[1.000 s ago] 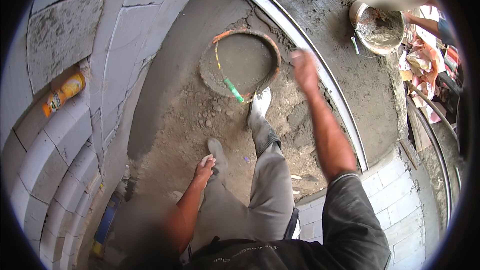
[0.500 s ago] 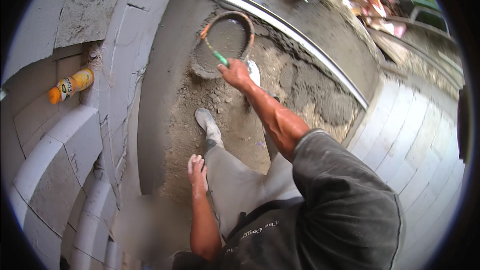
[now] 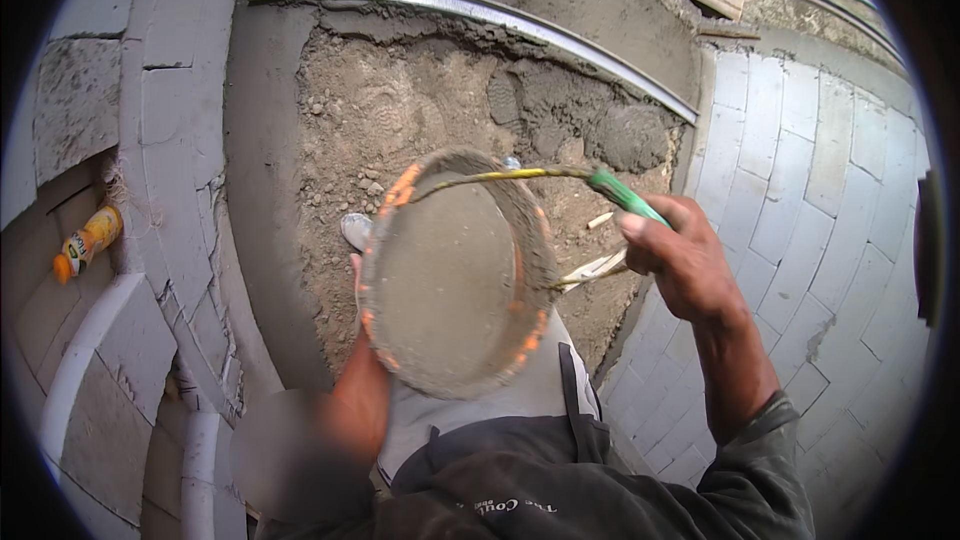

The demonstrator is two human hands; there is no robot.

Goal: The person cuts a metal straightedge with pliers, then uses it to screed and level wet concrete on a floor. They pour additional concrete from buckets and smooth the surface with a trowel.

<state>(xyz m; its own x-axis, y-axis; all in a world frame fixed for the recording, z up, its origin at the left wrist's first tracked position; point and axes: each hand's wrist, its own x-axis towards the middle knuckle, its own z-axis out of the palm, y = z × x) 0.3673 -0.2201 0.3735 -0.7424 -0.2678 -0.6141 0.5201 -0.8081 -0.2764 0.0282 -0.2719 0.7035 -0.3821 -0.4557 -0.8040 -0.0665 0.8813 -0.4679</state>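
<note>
A round bucket (image 3: 545,240) with a mortar-crusted, orange-flecked rim hangs in front of my thighs. Wet grey mortar (image 3: 445,275) fills much of it. Its rope-like handle (image 3: 510,175) rises from the rim and runs through a green grip. My right hand (image 3: 680,255) is closed around that grip, to the right of the bucket. My left hand (image 3: 357,268) holds the bucket's left outer side; only a sliver of it shows, and most of its fingers are hidden behind the wall.
A long metal straightedge (image 3: 480,12) lies across wet mortar at the far side. Rough soil and rubble (image 3: 390,90) surround my boot (image 3: 355,231). Grey blocks (image 3: 80,100) line the left, where an orange-capped bottle (image 3: 88,242) lies in a recess. Pale block paving (image 3: 780,210) spans the right.
The bucket has come up off the ground and toward my body, with my right hand still on its grip. My left hand has moved from beside my leg to the bucket's side.
</note>
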